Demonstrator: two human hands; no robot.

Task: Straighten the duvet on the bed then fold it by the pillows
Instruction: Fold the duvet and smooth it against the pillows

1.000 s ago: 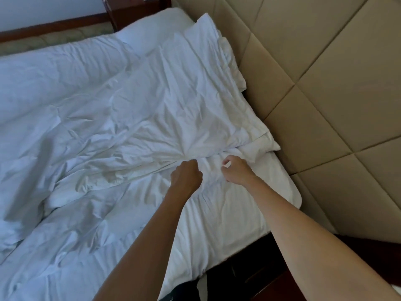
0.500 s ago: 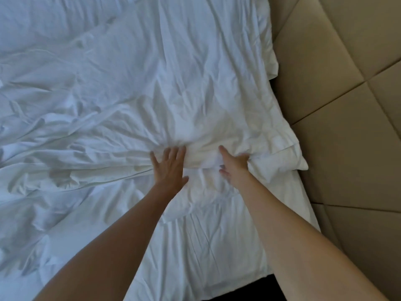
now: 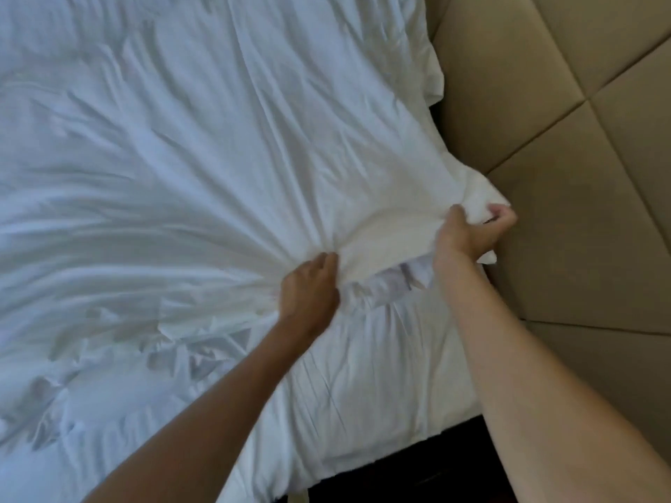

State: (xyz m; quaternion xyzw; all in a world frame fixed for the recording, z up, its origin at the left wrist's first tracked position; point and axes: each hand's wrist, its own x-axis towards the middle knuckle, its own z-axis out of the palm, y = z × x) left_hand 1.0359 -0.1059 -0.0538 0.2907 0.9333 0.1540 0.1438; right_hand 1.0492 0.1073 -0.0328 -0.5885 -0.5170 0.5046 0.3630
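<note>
Head view crops the bed on the left and near sides, and pillows cannot be told apart from the white folds. The duvet (image 3: 203,147) lies spread across the bed beside the padded headboard (image 3: 566,132). Its edge is bunched in the curled left hand (image 3: 308,288); its corner is gripped by the right hand (image 3: 468,230).

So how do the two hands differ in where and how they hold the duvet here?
The left hand bunches the duvet in from its edge, creases fanning out from it; the right hand grips the corner beside the headboard. The left is knuckles-up, the right shows curled fingers. Both grip white fabric.
</note>
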